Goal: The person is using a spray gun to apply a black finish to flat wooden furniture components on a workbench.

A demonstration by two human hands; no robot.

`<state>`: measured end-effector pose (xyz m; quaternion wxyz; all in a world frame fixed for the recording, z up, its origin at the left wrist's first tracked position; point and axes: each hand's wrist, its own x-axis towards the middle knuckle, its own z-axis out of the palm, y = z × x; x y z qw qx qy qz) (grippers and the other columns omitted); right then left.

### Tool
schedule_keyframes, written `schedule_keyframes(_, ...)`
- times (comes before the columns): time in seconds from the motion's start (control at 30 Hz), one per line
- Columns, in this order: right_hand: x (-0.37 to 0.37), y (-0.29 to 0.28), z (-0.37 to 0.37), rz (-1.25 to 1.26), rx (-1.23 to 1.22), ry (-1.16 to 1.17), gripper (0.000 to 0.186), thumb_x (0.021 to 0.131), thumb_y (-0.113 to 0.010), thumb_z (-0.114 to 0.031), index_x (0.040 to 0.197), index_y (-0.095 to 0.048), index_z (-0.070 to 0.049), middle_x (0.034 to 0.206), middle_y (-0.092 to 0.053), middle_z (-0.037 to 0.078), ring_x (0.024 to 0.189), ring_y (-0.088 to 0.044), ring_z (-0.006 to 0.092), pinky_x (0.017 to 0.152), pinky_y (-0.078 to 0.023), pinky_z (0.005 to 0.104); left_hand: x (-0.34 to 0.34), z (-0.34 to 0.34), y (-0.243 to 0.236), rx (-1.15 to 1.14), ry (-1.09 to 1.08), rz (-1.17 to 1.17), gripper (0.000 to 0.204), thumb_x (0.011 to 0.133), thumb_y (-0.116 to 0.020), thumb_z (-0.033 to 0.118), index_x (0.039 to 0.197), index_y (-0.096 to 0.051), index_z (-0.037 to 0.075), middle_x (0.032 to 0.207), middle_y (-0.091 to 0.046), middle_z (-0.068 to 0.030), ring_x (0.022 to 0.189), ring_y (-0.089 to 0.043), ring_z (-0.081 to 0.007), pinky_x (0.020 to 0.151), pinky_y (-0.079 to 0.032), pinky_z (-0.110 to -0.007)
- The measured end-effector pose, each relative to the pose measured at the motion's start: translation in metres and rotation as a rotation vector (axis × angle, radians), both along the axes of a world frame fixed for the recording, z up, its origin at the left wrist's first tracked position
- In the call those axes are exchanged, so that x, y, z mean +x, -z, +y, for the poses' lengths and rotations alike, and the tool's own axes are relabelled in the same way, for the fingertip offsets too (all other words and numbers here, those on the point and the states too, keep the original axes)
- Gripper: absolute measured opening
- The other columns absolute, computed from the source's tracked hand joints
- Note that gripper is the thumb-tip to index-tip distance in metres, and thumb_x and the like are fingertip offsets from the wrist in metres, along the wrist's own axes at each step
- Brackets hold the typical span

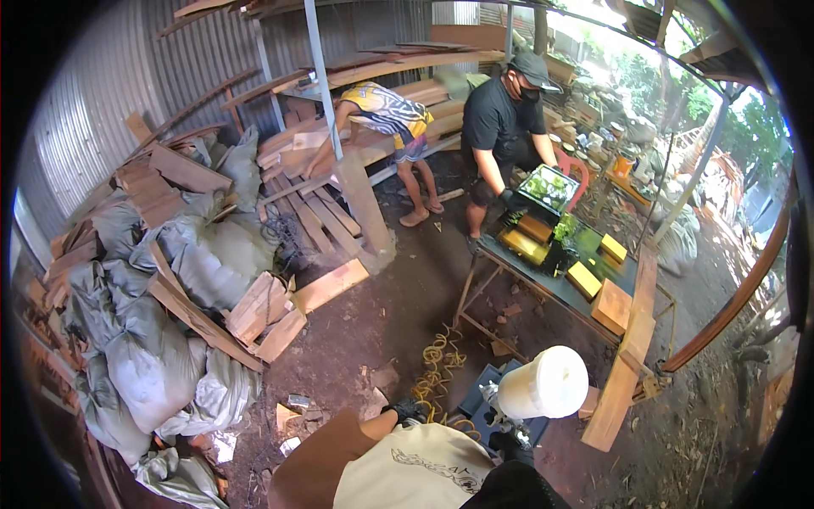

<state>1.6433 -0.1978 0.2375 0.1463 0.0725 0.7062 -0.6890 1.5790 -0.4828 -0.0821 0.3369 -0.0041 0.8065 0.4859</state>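
Observation:
My right hand [511, 447], in a black glove, is closed around a spray gun [500, 411] just in front of my body. A large white cup [543, 383] sits on the gun. On my other side, my left hand [405, 412], also in a dark glove, is low beside the cream shirt and close to a coiled yellow air hose [441, 360]. Its fingers are too small and dark to make out. Behind the gun, a blue case or crate [479, 390] rests on the ground.
Ahead right, a dark table [551, 293] carries yellow and brown wooden blocks [610, 305]. A person in black [500, 119] holds a tray of green leaves [547, 187] there. Another person [381, 110] bends over lumber [318, 216]. Stuffed sacks [153, 365] and wood offcuts fill the left.

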Motion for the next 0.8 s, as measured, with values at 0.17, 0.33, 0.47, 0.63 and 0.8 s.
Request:
schedule_keyframes(0.17,-0.015,0.000,-0.017,0.038,0.020,-0.179,0.009,0.084,-0.061,-0.005,0.092,-0.064,-0.002,0.089,-0.065,0.009,0.083,-0.062,0.0234,0.071,-0.049,0.0348,0.020,-0.036,0.007,-0.505,0.569,0.324,0.046,0.091,-0.053,0.040,0.122,-0.061,0.007,0.112,-0.067,-0.0201,0.099,-0.064,-0.0361,0.085,-0.050,-0.041)
schedule_keyframes(0.33,-0.011,-0.003,-0.013,0.049,0.041,-0.178,0.009,0.083,-0.061,-0.005,0.092,-0.064,-0.003,0.088,-0.065,0.009,0.082,-0.062,0.0240,0.071,-0.049,0.0352,0.025,-0.025,-0.019,-0.209,-0.117,-0.072,0.038,0.090,-0.053,0.038,0.109,-0.064,0.008,0.106,-0.067,-0.0192,0.097,-0.064,-0.0380,0.084,-0.050,-0.045)
schedule_keyframes(0.47,-0.011,-0.005,-0.019,0.070,0.056,-0.241,0.009,0.083,-0.061,-0.005,0.092,-0.064,-0.003,0.088,-0.065,0.010,0.082,-0.062,0.0244,0.071,-0.049,0.0354,0.023,-0.043,0.027,-0.456,0.485,0.432,0.032,0.092,-0.051,0.037,0.109,-0.061,0.012,0.109,-0.065,-0.0183,0.098,-0.064,-0.0378,0.081,-0.050,-0.047)
schedule_keyframes(0.63,-0.009,0.002,-0.016,0.073,0.071,-0.242,0.009,0.083,-0.061,-0.005,0.091,-0.064,-0.003,0.088,-0.065,0.010,0.082,-0.062,0.0251,0.071,-0.049,0.0358,0.021,-0.038,0.008,-0.409,0.493,0.437,0.030,0.091,-0.053,0.037,0.105,-0.060,0.012,0.106,-0.064,-0.0189,0.098,-0.063,-0.0388,0.079,-0.050,-0.049)
schedule_keyframes(0.8,-0.012,0.002,-0.022,0.097,0.101,-0.293,0.009,0.082,-0.061,-0.005,0.091,-0.064,-0.003,0.088,-0.065,0.010,0.082,-0.062,0.0257,0.071,-0.049,0.0361,0.029,-0.044,0.021,-0.402,0.457,0.550,0.034,0.092,-0.051,0.040,0.109,-0.059,0.012,0.106,-0.064,-0.0192,0.097,-0.064,-0.0390,0.079,-0.050,-0.048)
